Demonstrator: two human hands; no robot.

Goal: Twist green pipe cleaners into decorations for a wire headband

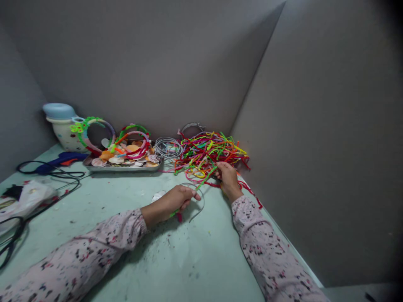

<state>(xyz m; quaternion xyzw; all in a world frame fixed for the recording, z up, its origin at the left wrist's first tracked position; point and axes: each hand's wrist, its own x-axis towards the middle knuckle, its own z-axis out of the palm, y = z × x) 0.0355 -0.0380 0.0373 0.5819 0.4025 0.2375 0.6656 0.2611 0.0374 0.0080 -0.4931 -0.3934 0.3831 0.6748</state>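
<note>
A green pipe cleaner [207,178] stretches slantwise between my two hands above the table. My left hand [176,198] is closed around its lower part, and a green end and a bit of red stick out below the fingers. My right hand [228,178] pinches the upper end, close to the heap of coloured pipe cleaners [210,149]. Under and beside my left hand curves a thin grey wire [201,209]. A small whitish piece [158,196], perhaps a shell, lies just behind my left wrist.
A metal tray [126,168] holds shells, with pipe-cleaner-wrapped headbands [97,121] on and beside it. Coiled grey wire [168,147] sits right of the tray. At left are a lidded container [64,128], a blue tool [59,161], a black cord [71,178] and a plastic bag [31,197]. Grey walls enclose the table.
</note>
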